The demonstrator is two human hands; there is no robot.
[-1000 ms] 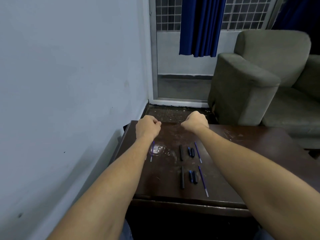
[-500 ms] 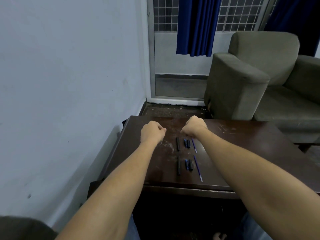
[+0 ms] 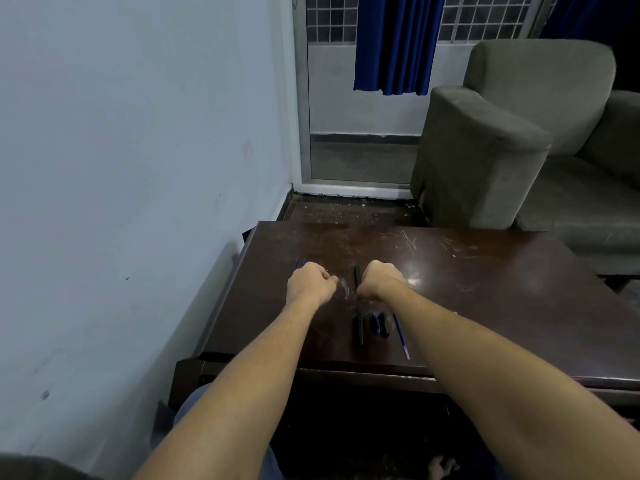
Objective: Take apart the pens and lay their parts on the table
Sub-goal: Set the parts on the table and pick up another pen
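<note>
My left hand (image 3: 310, 284) and my right hand (image 3: 379, 280) hover as closed fists over the dark wooden table (image 3: 485, 292), a small gap apart. Nothing shows inside either fist. A black barrel (image 3: 356, 274) lies between them on the far row. Nearer me lie another black barrel (image 3: 360, 329), two short dark blue caps (image 3: 379, 324) and a thin blue refill (image 3: 401, 337), side by side. Two thin blue tips (image 3: 300, 262) poke out beyond my left hand; the rest of them is hidden.
A pale wall (image 3: 138, 168) runs close along the table's left edge. A grey-green armchair (image 3: 502, 150) stands beyond the table's far right corner, with a door and a blue curtain (image 3: 394, 43) behind. The table's right half carries only scratches.
Both fists have come nearer to me and lower over the table, now covering the far row of parts. The view has tilted slightly; the parts on the table have not moved.
</note>
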